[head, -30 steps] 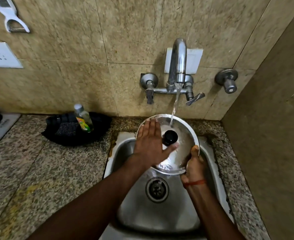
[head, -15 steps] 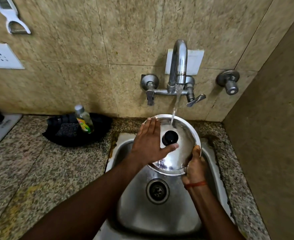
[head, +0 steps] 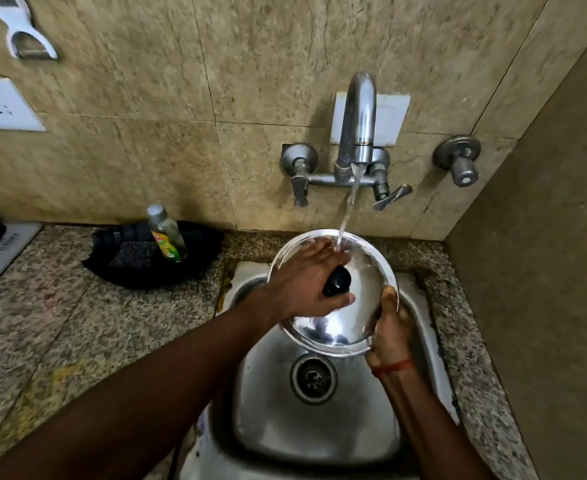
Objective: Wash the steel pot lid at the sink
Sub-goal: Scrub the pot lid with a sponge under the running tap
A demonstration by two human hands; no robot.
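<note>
Head view: right hand grips lid rim; left hand flat, hiding knob (tap running).

Shiny steel lid with black knob, speckled grey-brown granite counter, mottled beige wall tiles.

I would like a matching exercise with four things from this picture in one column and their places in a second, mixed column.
Things:
1. steel pot lid
2. dish soap bottle
3. drain
4. white peeler

Places:
A. in the sink bottom
B. hanging on the wall, upper left
C. held under the running water
D. in the black tray on the counter

Pairs: 1-C, 2-D, 3-A, 4-B
</note>
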